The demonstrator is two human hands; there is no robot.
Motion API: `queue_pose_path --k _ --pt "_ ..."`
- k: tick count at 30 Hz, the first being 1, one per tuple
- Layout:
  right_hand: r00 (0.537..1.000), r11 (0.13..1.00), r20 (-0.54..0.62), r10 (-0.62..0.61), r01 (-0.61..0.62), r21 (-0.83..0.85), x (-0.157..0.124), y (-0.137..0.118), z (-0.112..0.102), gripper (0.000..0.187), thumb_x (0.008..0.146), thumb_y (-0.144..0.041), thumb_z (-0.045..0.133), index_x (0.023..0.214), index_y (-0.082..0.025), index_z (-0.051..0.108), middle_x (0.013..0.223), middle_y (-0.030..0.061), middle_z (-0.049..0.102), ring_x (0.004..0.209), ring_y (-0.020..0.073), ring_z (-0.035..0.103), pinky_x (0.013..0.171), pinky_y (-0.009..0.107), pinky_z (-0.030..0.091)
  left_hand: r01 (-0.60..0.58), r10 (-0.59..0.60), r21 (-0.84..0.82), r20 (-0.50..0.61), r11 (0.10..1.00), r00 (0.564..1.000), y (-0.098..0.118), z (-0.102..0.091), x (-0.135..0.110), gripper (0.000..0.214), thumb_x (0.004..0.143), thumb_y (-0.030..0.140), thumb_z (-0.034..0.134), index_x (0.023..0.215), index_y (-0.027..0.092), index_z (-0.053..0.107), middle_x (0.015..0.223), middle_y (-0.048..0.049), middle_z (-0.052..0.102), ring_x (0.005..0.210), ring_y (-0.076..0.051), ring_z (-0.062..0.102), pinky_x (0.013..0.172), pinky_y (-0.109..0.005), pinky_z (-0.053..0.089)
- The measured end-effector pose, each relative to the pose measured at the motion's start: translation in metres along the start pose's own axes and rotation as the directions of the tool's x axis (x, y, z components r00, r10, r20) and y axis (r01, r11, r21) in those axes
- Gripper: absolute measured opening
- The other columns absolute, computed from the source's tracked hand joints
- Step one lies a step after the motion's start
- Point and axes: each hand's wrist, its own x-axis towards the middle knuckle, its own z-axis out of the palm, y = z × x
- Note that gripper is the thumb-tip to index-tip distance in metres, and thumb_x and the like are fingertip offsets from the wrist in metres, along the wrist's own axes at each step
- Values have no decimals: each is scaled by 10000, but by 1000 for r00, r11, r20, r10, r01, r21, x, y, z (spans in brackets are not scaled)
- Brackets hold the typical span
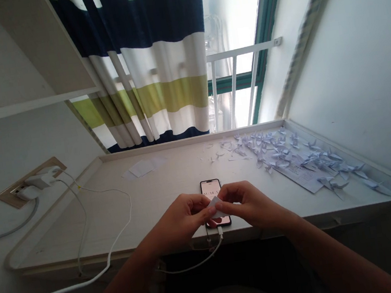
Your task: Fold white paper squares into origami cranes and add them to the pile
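"Where is the paper, can we see?"

"A small white paper sits between our left hand and right hand, both closed on it, above a phone, near the front edge of the surface."

"Which hand is nearer?"

"Almost equal. Its long side, we cannot tell."

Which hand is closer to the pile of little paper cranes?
The right hand is nearer, in front of and left of the paper cranes. The left hand is farther away, on the other side of the phone.
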Motion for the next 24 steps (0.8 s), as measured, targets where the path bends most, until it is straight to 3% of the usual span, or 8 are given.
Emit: queue_pose_path --k 6,11,16,21,24 --pt "996 999 -90 27 -31 -34 -4 -1 4 350 856 -497 753 801 -157 695 735 32 705 689 164 667 627 284 535 13 -13 -14 5 1000 1000 -1 1 5 397 947 514 624 977 133 728 930 -117 790 815 -223 768 751 -338 609" --pt "998 978 42 56 -63 199 -3 8 -2 366 882 -515 724 894 -163 625 694 12 704 620 159 681 610 304 561 37 -35 -44 30 998 999 5 -3 11 393 922 510 664 944 121 716 879 -108 783 779 -230 774 725 -340 608" --pt "997 949 66 47 -65 309 -1 15 -6 369 849 -459 781 987 -162 611 639 -15 700 580 150 675 616 306 564 9 -13 -73 -51 997 999 1 -1 17 380 899 485 709 935 107 718 807 -106 774 745 -224 761 686 -324 592" --pt "997 976 -64 50 -35 215 -3 17 -3 322 841 -430 794 931 -161 642 608 -25 684 487 113 613 486 231 488 -64 57 -46 -134 997 989 -9 6 19 330 920 453 698 909 124 719 758 -73 757 695 -177 724 677 -292 571" --pt "995 980 -55 78 -66 188 -7 15 -6 317 865 -442 766 947 -150 672 617 -17 682 486 116 611 481 234 483 -60 50 -84 -119 995 992 -12 9 19 319 925 449 693 923 131 712 760 -69 763 704 -176 728 677 -283 563"
